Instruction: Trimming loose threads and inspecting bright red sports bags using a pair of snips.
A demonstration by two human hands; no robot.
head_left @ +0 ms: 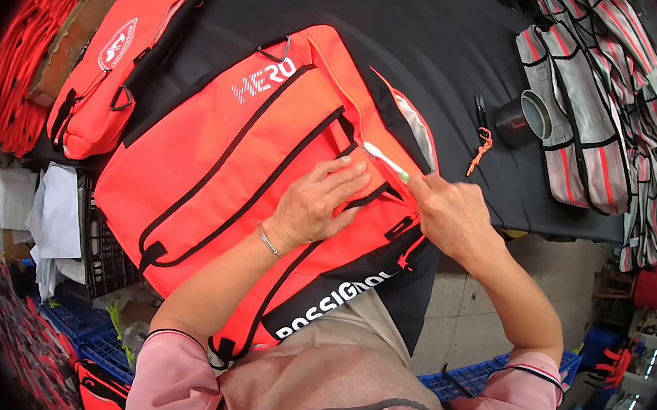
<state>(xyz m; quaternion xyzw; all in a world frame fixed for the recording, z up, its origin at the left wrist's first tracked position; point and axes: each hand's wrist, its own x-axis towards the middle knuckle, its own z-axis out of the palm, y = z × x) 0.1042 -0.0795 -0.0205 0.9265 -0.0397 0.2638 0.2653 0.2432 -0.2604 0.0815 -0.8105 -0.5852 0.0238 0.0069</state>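
A bright orange-red backpack (191, 156) with black edging and a black base lies tilted on the dark table, its near end at my lap. Across its panel run two padded shoulder straps (269, 164). My left hand (321, 200) rests flat on the orange fabric, fingers stretched out, holding nothing. To its right my right hand (454, 217) is closed at the pack's side edge. From its fingertips a slim white stick-like piece (384, 161), greenish near the hand, reaches over the fabric; its exact kind is unclear. A black ring (274, 48) hangs at the far end.
Left stand another orange-red bag (112, 66), a cardboard piece (66, 53) and stacked orange pieces (22, 65). Right are black-handled snips (480, 129) with an orange cord, a grey cup (522, 119) and grey padded straps (577, 126). Blue crates (458, 379) stand below.
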